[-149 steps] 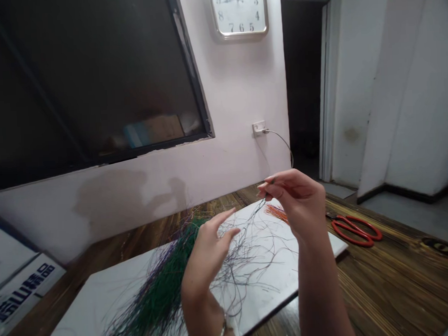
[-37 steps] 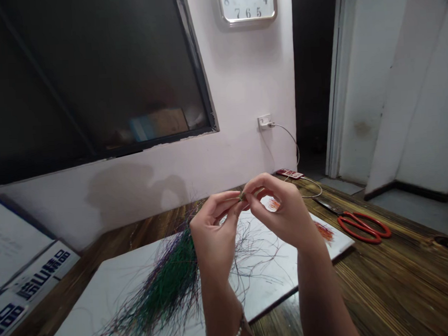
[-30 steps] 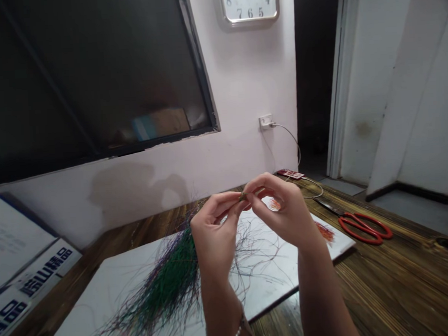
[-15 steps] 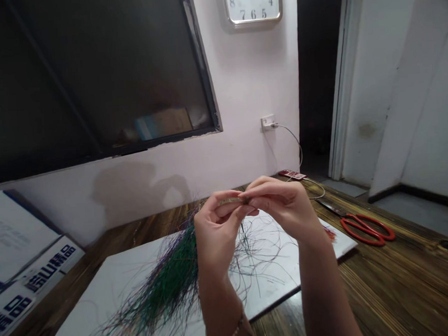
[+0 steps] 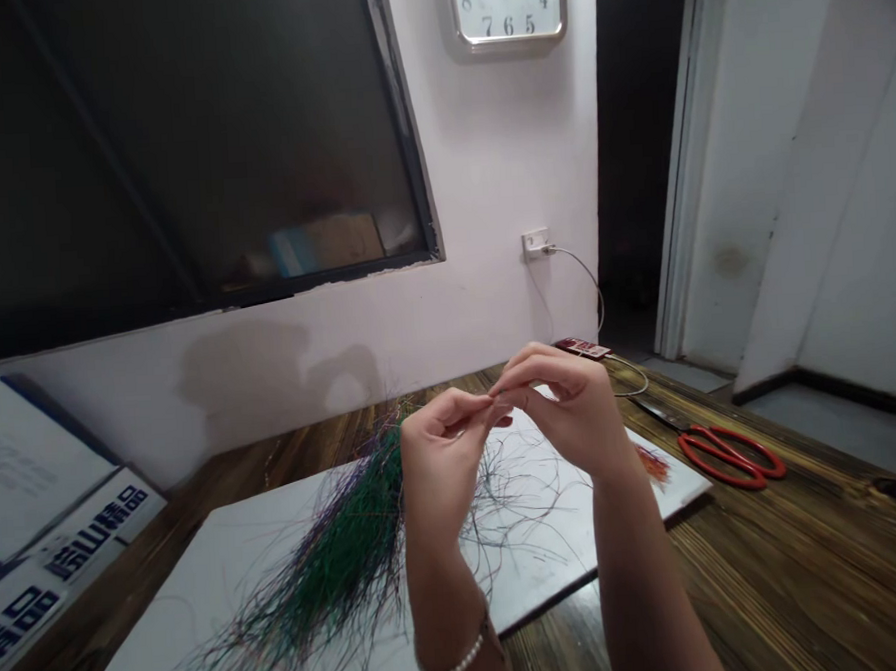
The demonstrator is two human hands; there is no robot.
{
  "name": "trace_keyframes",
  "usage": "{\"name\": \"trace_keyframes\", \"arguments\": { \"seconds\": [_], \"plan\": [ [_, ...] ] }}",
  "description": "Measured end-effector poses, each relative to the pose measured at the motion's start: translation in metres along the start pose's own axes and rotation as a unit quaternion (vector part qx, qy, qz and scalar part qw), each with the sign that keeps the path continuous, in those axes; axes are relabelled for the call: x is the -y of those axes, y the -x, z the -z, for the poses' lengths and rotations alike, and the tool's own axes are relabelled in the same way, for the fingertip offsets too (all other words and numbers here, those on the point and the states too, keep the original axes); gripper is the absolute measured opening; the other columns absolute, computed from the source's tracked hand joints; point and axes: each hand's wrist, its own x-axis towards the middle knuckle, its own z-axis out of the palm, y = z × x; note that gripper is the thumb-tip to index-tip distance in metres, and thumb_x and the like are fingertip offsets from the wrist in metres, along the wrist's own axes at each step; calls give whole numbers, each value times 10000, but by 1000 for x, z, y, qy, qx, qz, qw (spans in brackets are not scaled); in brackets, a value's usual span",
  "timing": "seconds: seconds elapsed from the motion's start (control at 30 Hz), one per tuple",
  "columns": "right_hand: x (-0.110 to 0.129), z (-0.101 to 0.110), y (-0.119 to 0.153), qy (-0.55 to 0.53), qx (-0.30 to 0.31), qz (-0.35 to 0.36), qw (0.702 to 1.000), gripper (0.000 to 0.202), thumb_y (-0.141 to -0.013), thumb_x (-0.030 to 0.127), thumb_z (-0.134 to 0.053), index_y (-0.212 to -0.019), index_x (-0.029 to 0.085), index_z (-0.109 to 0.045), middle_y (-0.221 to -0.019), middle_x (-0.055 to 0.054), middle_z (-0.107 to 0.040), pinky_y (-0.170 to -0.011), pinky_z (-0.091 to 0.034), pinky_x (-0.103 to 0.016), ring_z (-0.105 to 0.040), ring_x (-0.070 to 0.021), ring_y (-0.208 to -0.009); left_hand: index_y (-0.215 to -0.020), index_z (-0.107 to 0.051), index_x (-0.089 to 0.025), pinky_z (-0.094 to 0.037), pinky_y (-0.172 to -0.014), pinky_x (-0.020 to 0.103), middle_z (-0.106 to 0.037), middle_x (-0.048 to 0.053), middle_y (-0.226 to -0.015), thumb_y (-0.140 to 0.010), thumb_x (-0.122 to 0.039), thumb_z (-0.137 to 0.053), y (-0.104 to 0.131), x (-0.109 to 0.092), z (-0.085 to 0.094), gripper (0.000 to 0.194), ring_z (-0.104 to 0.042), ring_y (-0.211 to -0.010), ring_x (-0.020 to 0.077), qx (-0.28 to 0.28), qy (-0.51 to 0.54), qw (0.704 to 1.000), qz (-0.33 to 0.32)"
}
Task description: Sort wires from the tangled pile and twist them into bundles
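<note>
My left hand (image 5: pixel 443 456) and my right hand (image 5: pixel 564 400) are raised over a white board (image 5: pixel 211 558), with their fingertips meeting in a pinch. What lies between the fingertips is too small to make out. Behind and left of my left hand, a thick bundle of green and purple thin wires (image 5: pixel 339 551) spreads across the board. Loose dark strands (image 5: pixel 513 512) lie on the board below and between my hands. A small tuft of orange-red strands (image 5: pixel 654 463) rests at the board's right end, beyond my right forearm.
Red-handled scissors (image 5: pixel 732 456) lie on the wooden table (image 5: pixel 827 546) at the right. A phone or power bank (image 5: pixel 584 348) with a white cable is near the wall. White boxes with blue print (image 5: pixel 47 567) stand at the left.
The fingers of my left hand have folded in closer, and that hand has shifted slightly right. My right hand has turned a little, opening a gap between its thumb and index finger behind the pinch.
</note>
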Motion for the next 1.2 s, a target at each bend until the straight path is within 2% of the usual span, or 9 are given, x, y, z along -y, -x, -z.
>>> {"name": "trace_keyframes", "arguments": {
  "seconds": [0.1, 0.2, 0.3, 0.37, 0.53, 0.67, 0.93, 1.1, 1.2],
  "plan": [
    [4, -6, 1, 66, -41, 29, 997, 162, -772, 61, -617, -734, 206, -680, -734, 2, -625, -632, -486, -281, -578, -122, -697, -731, -725, -196, -554, -648, 235, -708, 18, -692, -726, -255, -708, 2, 0, -3, 61, -666, -665, 136, -55, -74, 994, -60],
    [10, -11, 2, 90, -65, 33, 993, 142, -779, 88, -622, -750, 216, -674, -746, 2, -628, -615, -499, -281, -585, -127, -696, -774, -744, -219, -548, -674, 251, -714, 12, -721, -737, -232, -691, 5, -3, -6, 66, -657, -677, 138, -85, -137, 981, -104],
    [14, -14, 4, 75, -76, 27, 994, 139, -784, 120, -638, -847, 237, -678, -749, 13, -639, -616, -526, -285, -594, -123, -672, -778, -745, -217, -538, -661, 251, -713, 14, -719, -747, -210, -674, 7, -7, -8, 78, -653, -669, 138, -104, -131, 979, -115],
    [15, -14, 5, 53, -78, 23, 995, 206, -781, 132, -650, -945, 255, -664, -758, 24, -647, -639, -547, -293, -606, -122, -675, -783, -744, -214, -535, -640, 249, -711, 15, -716, -746, -213, -680, 8, -8, -9, 75, -652, -657, 137, -114, -111, 981, -108],
    [17, -13, 6, 29, -72, 20, 997, 250, -774, 111, -658, -975, 259, -649, -768, 31, -655, -659, -567, -290, -625, -119, -686, -782, -742, -218, -539, -642, 248, -711, 11, -717, -759, -221, -676, 8, -8, -9, 70, -655, -661, 132, -114, -96, 984, -97],
    [18, -12, 5, 49, -57, 37, 997, 323, -800, 113, -630, -1080, 274, -633, -798, 27, -652, -647, -560, -287, -618, -117, -704, -775, -742, -229, -539, -640, 237, -715, 2, -731, -750, -213, -686, 8, -7, -9, 63, -655, -661, 121, -119, -86, 985, -96],
    [17, -13, 5, 86, -51, 44, 994, 208, -808, 109, -612, -952, 243, -679, -806, 7, -648, -626, -545, -292, -611, -120, -690, -784, -731, -220, -531, -647, 233, -701, -1, -712, -758, -232, -687, 8, -8, -8, 53, -653, -672, 118, -96, -86, 987, -95],
    [18, -13, 5, 86, -59, 54, 993, 300, -806, 103, -614, -1063, 254, -647, -854, 10, -643, -640, -546, -280, -610, -113, -712, -777, -730, -209, -524, -635, 221, -704, 1, -719, -764, -222, -679, 8, -8, -9, 53, -646, -659, 109, -101, -77, 987, -95],
    [18, -12, 4, 112, -48, 75, 990, 257, -807, 107, -614, -1015, 247, -671, -879, 4, -642, -633, -536, -268, -603, -105, -708, -780, -729, -207, -523, -639, 208, -710, -2, -730, -760, -213, -683, 8, -7, -8, 51, -649, -667, 103, -95, -78, 988, -99]
  ]
}}
